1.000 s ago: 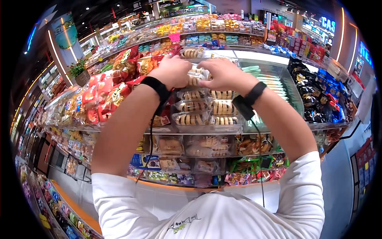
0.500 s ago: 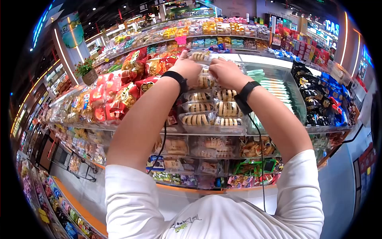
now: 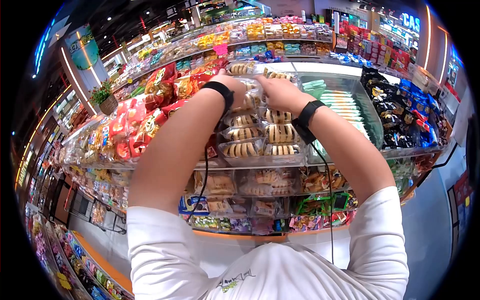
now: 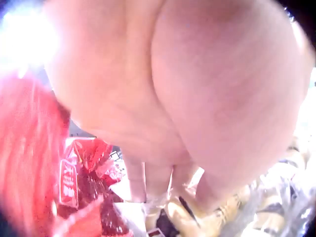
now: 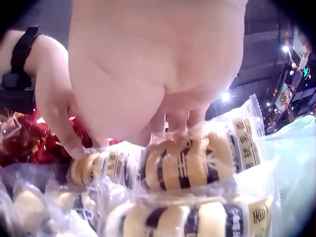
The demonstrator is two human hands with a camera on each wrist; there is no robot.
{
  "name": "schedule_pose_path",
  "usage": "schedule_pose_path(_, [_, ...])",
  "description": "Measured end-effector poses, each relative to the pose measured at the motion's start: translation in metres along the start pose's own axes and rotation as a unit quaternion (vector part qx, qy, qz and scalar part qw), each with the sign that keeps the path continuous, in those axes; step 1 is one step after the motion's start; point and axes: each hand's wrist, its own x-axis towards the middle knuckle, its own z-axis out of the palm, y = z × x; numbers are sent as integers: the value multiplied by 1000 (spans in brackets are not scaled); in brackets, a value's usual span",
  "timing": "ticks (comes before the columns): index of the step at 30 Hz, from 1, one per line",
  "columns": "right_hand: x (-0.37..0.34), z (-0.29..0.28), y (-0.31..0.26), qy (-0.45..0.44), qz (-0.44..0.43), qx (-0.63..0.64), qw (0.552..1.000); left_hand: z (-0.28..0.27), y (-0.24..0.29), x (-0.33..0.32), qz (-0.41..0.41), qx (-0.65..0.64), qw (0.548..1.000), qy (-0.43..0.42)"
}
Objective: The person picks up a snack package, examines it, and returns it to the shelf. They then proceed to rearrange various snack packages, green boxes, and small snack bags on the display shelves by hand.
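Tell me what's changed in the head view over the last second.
The left hand has moved rightward, bringing the wrists closer together. The thumb of the right hand, spread from its fingers a second ago, is out of sight in the head view. Both hands are still at the packs; whether either gripped or let go of one can't be told. The front packs, red bags and black bags stayed put.

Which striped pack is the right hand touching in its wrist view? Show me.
The striped pack directly behind the frontmost pack; the right hand meets its top edge.
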Motion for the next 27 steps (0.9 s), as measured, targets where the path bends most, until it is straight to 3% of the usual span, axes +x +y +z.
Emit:
schedule_pose_path(2, [8,-6,1,7,13,21,1000,-18,-15,-4,-63,-95,993,-2])
schedule_pose_path(4, [16,-14,2,40,-2,31,999,-25,-40,11,-61,-133,989,9])
schedule_pose_path(6, [25,-24,3,46,-15,-1,999,-21,-50,20,-64,-122,990,38])
schedule_pose_path(8, [39,-21,3,11,23,-17,1000,-20,-53,19,-92,-102,990,38])
schedule_pose_path(11, [60,-14,-4,-53,88,-53,993,-4,-61,43,-59,-67,996,3])
schedule_pose_path(14, [73,-14,-5,-88,99,-47,990,6,-55,61,-75,-7,997,7])
schedule_pose_path(16, [80,-14,-3,-49,68,-92,992,7,-55,59,-42,22,995,85])
schedule_pose_path(19, [94,-24,-3,-12,55,-145,988,0,-53,61,-63,31,996,46])
schedule_pose_path(22, [90,-27,12,-66,-7,-57,996,-1,-63,65,-41,1,998,46])
schedule_pose_path(27, [90,-41,3,-176,22,-74,981,-5,-62,77,-38,10,999,-18])
